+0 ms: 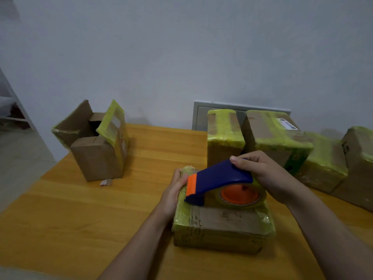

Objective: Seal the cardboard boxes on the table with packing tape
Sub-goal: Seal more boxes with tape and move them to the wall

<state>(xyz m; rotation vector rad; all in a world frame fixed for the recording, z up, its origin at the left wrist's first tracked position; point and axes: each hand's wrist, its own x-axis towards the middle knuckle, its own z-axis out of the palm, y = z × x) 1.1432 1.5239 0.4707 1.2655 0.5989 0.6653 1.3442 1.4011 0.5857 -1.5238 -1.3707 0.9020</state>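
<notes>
A flat cardboard box (220, 227) with yellowish tape on its edges lies on the wooden table (80, 215) in front of me. On top of it sits a blue and orange tape dispenser (218, 178) with a roll of clear tape around an orange hub. My right hand (264, 174) grips the dispenser's blue cover from the right. My left hand (175, 190) holds the box's left edge, thumb beside the dispenser's orange blade end.
An open cardboard box (94, 144) with raised flaps stands at the back left, a paper scrap (106, 182) in front of it. Several taped boxes (276, 138) line the back right. A grey wall panel (199, 116) is behind them.
</notes>
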